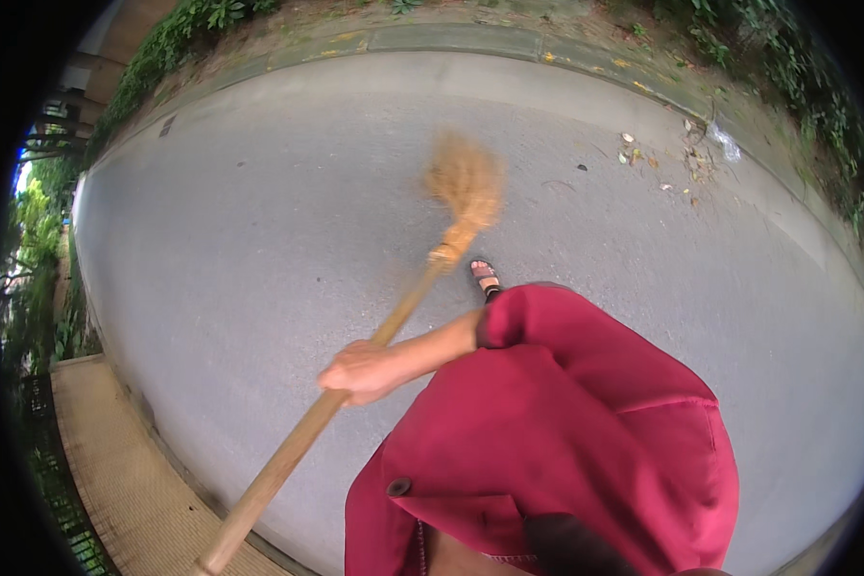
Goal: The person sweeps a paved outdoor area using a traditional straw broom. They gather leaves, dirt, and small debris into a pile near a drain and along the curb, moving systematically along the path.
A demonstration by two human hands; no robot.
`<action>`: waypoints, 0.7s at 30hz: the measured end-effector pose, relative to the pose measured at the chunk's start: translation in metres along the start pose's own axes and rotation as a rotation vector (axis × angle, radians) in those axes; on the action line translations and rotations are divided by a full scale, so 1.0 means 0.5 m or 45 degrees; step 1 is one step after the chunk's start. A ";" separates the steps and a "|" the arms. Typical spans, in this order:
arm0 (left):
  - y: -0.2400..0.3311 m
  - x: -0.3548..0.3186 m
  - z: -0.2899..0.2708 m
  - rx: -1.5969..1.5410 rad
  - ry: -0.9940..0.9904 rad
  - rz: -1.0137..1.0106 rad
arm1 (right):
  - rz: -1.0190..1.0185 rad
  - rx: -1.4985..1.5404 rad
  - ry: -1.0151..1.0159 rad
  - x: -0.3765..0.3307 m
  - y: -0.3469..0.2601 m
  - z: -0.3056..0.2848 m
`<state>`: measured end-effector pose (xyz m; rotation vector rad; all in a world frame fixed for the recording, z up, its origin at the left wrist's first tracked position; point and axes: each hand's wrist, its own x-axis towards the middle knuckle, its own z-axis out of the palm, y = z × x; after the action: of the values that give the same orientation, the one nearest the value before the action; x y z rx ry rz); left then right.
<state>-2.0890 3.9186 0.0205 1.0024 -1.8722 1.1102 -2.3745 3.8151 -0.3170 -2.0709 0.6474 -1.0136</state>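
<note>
My right hand [357, 372] is closed around the long wooden handle of a broom [288, 455]. The right forearm reaches across to the left from a dark red sleeve. The handle slants from the lower left up toward the middle. At its far end the tan straw head [464, 178] is smeared by motion above the grey road, and whether it touches the ground I cannot tell. The handle's near end runs to the lower edge. My left hand is not in view.
Dry leaves [699, 165] and a clear plastic scrap [725, 141] lie by the far right curb. A stone curb [451, 39] with plants behind borders the road. My sandaled foot [485, 275] is below the broom head. Tan paving [130, 461] lies at left.
</note>
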 end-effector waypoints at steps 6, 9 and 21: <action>0.184 -0.198 0.139 -0.303 0.045 -1.118 | 0.742 -0.380 -0.105 -0.321 0.023 -0.063; 0.360 -0.293 0.254 -0.665 -0.257 -1.309 | 1.143 -0.625 -0.061 -0.466 0.045 -0.135; 0.440 -0.239 0.037 -0.824 0.266 -1.258 | 0.668 -0.646 -0.261 -0.411 0.018 -0.262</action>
<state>-2.2348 4.0033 -0.1653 1.1325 -1.1515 0.0076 -2.5984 3.9008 -0.3614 -2.1967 1.3535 -0.3505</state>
